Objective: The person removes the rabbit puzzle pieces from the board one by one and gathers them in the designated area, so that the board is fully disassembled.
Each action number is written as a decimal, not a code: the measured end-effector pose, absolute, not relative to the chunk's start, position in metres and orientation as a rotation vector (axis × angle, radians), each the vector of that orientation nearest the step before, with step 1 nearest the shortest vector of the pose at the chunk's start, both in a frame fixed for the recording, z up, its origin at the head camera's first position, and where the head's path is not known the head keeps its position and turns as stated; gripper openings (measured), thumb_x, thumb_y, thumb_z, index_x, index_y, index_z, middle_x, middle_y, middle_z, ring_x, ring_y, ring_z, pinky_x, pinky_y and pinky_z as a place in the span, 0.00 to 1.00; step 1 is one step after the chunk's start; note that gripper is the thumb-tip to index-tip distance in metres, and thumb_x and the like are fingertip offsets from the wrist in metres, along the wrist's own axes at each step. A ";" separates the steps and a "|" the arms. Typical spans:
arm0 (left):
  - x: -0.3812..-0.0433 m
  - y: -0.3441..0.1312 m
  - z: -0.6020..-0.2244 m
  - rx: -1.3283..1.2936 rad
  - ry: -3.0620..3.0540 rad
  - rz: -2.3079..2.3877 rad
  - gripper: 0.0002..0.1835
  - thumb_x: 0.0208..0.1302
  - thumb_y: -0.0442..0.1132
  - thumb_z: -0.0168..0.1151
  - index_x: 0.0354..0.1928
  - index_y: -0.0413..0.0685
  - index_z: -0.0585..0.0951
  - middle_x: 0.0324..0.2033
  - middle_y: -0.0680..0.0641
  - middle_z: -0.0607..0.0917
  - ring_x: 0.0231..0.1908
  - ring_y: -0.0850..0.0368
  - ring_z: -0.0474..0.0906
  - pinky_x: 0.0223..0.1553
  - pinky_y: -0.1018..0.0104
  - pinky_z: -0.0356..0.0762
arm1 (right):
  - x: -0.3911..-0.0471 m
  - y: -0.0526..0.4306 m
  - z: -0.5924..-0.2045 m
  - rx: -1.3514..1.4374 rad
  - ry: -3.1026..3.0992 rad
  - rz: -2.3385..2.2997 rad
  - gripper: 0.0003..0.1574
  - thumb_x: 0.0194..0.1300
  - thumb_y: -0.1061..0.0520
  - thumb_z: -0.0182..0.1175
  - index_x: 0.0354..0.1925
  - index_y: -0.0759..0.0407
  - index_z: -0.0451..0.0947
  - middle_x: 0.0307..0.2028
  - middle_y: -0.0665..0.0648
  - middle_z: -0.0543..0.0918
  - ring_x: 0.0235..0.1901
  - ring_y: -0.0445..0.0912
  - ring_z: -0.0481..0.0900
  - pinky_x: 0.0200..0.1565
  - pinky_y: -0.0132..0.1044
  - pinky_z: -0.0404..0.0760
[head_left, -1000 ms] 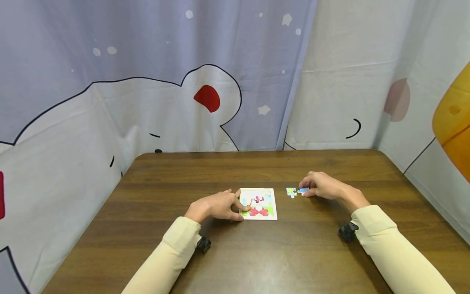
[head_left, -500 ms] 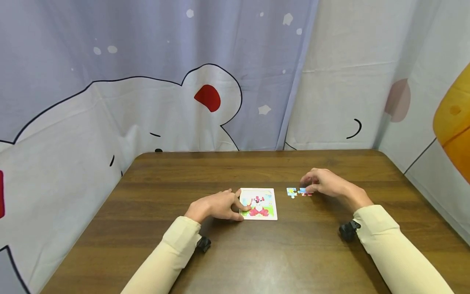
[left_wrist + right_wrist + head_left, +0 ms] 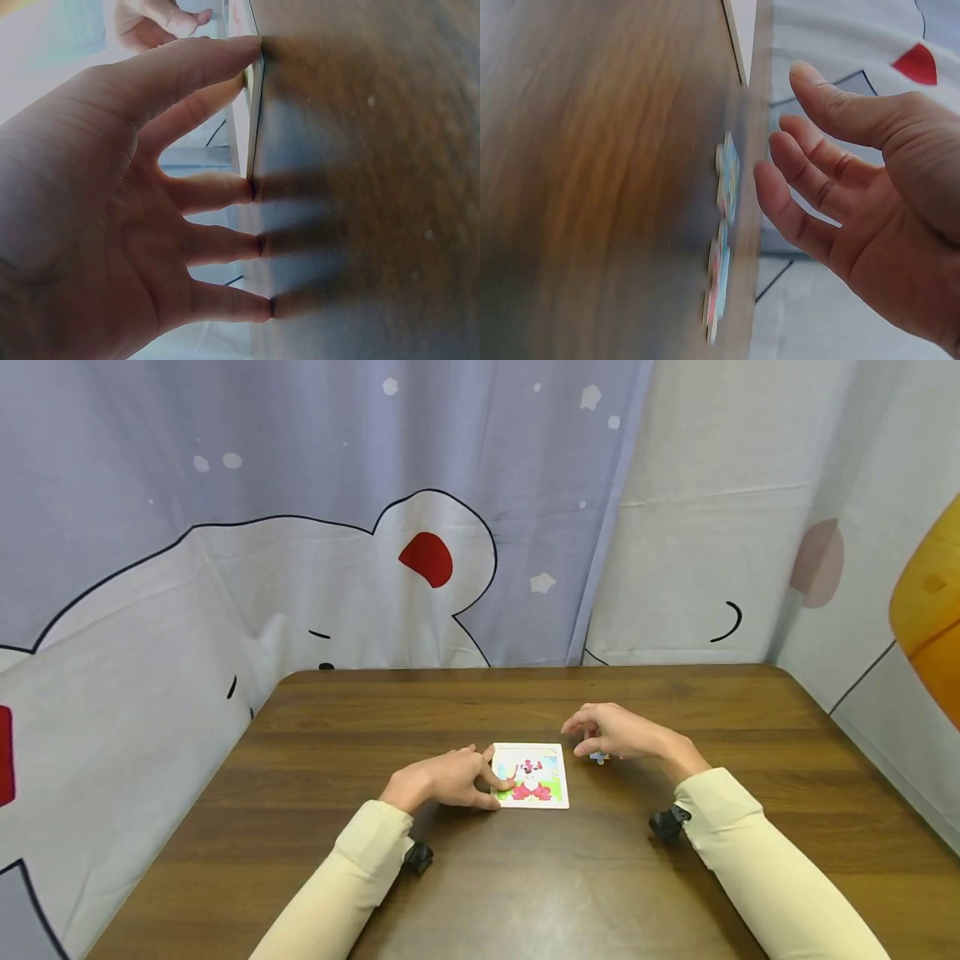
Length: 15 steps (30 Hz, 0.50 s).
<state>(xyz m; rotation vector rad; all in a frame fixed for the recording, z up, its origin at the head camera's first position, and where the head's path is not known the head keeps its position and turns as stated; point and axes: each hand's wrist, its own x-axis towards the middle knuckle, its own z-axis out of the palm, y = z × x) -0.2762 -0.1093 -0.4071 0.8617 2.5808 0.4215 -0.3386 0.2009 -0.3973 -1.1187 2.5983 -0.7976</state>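
A white-framed jigsaw puzzle board [image 3: 551,777] with a pink cartoon animal on it lies flat on the table. My left hand [image 3: 444,779] rests at its left side: the index finger presses on the picture and the thumb touches the near left corner. In the left wrist view the other fingertips stand on the table beside the board's edge. My right hand [image 3: 626,732] hovers right of the board with fingers loosely bent and nothing in them. Below it lie a blue-and-yellow puzzle piece [image 3: 730,180] and a blue-and-pink puzzle piece [image 3: 718,281], mostly covered by the hand in the head view.
The brown wooden table [image 3: 480,877] has its far edge along a patterned curtain [image 3: 337,585]. Both wrists wear small black cameras close above the tabletop.
My right hand has let go of the blue-and-pink puzzle piece, lifted slightly and moved left over the other piece, towards the board. The left hand has stayed put.
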 end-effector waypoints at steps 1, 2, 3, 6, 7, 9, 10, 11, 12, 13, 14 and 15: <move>-0.276 -0.109 -0.407 0.859 2.581 0.420 0.22 0.66 0.52 0.68 0.61 0.64 0.82 0.75 0.34 0.54 0.72 0.28 0.47 0.72 0.42 0.48 | -0.338 0.197 -0.397 -1.136 2.596 -0.790 0.21 0.64 0.61 0.69 0.54 0.65 0.82 0.48 0.60 0.82 0.36 0.44 0.78 0.34 0.35 0.79; -0.276 -0.109 -0.407 0.856 2.582 0.416 0.22 0.66 0.52 0.68 0.61 0.64 0.82 0.75 0.34 0.54 0.72 0.28 0.47 0.72 0.42 0.48 | -0.338 0.193 -0.398 -1.156 2.592 -0.783 0.21 0.63 0.61 0.69 0.54 0.65 0.82 0.48 0.60 0.82 0.38 0.44 0.78 0.36 0.35 0.79; -0.277 -0.108 -0.407 0.854 2.583 0.414 0.22 0.66 0.52 0.68 0.61 0.65 0.82 0.75 0.35 0.54 0.72 0.28 0.48 0.72 0.42 0.49 | -0.339 0.190 -0.398 -1.168 2.584 -0.784 0.21 0.63 0.62 0.70 0.54 0.65 0.82 0.47 0.59 0.82 0.38 0.44 0.78 0.37 0.35 0.79; -0.277 -0.108 -0.406 0.846 2.586 0.408 0.22 0.66 0.51 0.68 0.61 0.65 0.82 0.75 0.35 0.55 0.72 0.28 0.48 0.71 0.41 0.49 | -0.339 0.180 -0.399 -1.181 2.546 -0.802 0.20 0.63 0.63 0.69 0.53 0.65 0.82 0.47 0.59 0.82 0.38 0.45 0.79 0.36 0.35 0.80; -0.277 -0.108 -0.406 0.844 2.586 0.404 0.22 0.66 0.51 0.68 0.61 0.65 0.81 0.75 0.35 0.55 0.73 0.28 0.48 0.72 0.42 0.49 | -0.339 0.177 -0.399 -1.179 2.533 -0.808 0.20 0.63 0.63 0.69 0.53 0.65 0.82 0.47 0.59 0.82 0.37 0.45 0.79 0.35 0.35 0.80; -0.277 -0.108 -0.406 0.844 2.587 0.402 0.22 0.66 0.51 0.68 0.61 0.65 0.82 0.74 0.35 0.56 0.72 0.28 0.48 0.71 0.41 0.49 | -0.339 0.173 -0.401 -1.179 2.511 -0.811 0.20 0.62 0.64 0.70 0.53 0.65 0.82 0.47 0.60 0.82 0.37 0.46 0.79 0.35 0.35 0.80; -0.276 -0.108 -0.406 0.844 2.586 0.402 0.21 0.66 0.51 0.68 0.61 0.65 0.82 0.74 0.35 0.56 0.72 0.28 0.48 0.71 0.41 0.49 | -0.339 0.171 -0.401 -1.179 2.502 -0.808 0.20 0.62 0.64 0.70 0.53 0.65 0.82 0.47 0.59 0.82 0.37 0.45 0.79 0.35 0.35 0.79; -0.276 -0.108 -0.405 0.845 2.586 0.401 0.21 0.66 0.51 0.68 0.61 0.65 0.82 0.74 0.34 0.56 0.72 0.28 0.48 0.71 0.41 0.49 | -0.339 0.169 -0.402 -1.175 2.499 -0.802 0.20 0.62 0.63 0.70 0.53 0.65 0.82 0.47 0.59 0.82 0.38 0.45 0.78 0.36 0.35 0.79; -0.276 -0.108 -0.405 0.845 2.586 0.401 0.21 0.66 0.51 0.68 0.61 0.65 0.82 0.74 0.35 0.56 0.72 0.28 0.49 0.71 0.41 0.50 | -0.339 0.167 -0.402 -1.178 2.500 -0.793 0.20 0.62 0.63 0.70 0.53 0.65 0.82 0.46 0.59 0.82 0.38 0.45 0.78 0.37 0.35 0.79; -0.276 -0.108 -0.406 0.845 2.588 0.401 0.21 0.66 0.51 0.68 0.61 0.65 0.82 0.74 0.35 0.56 0.72 0.28 0.49 0.71 0.41 0.50 | -0.339 0.166 -0.403 -1.177 2.501 -0.787 0.21 0.61 0.62 0.71 0.52 0.65 0.82 0.46 0.58 0.82 0.38 0.45 0.78 0.38 0.35 0.79; -0.276 -0.108 -0.406 0.846 2.589 0.401 0.21 0.66 0.52 0.68 0.61 0.65 0.82 0.74 0.35 0.56 0.72 0.27 0.49 0.71 0.41 0.50 | -0.338 0.164 -0.403 -1.177 2.501 -0.781 0.21 0.61 0.62 0.71 0.52 0.65 0.82 0.46 0.58 0.82 0.38 0.45 0.78 0.39 0.35 0.79; -0.276 -0.108 -0.406 0.843 2.590 0.401 0.21 0.66 0.52 0.68 0.61 0.65 0.82 0.74 0.35 0.56 0.72 0.28 0.49 0.71 0.42 0.50 | -0.339 0.163 -0.404 -1.170 2.501 -0.778 0.21 0.61 0.62 0.71 0.52 0.65 0.82 0.46 0.57 0.82 0.38 0.44 0.78 0.39 0.35 0.78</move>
